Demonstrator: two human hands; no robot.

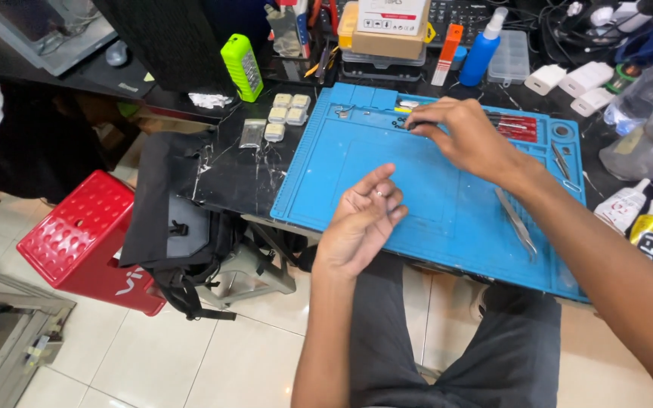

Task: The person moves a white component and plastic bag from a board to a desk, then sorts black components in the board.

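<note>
Partly hidden: the small dark parts [402, 121] at the far edge of the blue mat [447, 204] are too tiny to identify; they read only as specks, count uncertain. The right hand [459, 136] covers some of them. The right forearm runs out of the picture at the lower right. Whatever the left hand [364, 223] holds is hard to make out; a small pale glint shows between thumb and forefinger, kind not determinable.

Counts: two hands, one mat, one pair of tweezers [517, 223] lying on the mat's right part, a second slim metal tool [561, 160] near the mat's right edge. Five small pale squares [285, 115] lie just left of the mat's far left corner, with one silvery flat piece [252, 133] beside them. One blue bottle [484, 49] and one green case [242, 66] stand beyond the mat's far edge. One red stool [85, 238] and one black bag [175, 227] sit left of the mat, lower down.

Right hand: fingers pressed together, tips down on the mat's far tray strip, touching or just at the dark parts; a pinch cannot be confirmed. Left hand: palm up over the mat's near edge, fingers loosely curled, thumb and forefinger close together around the glint.
</note>
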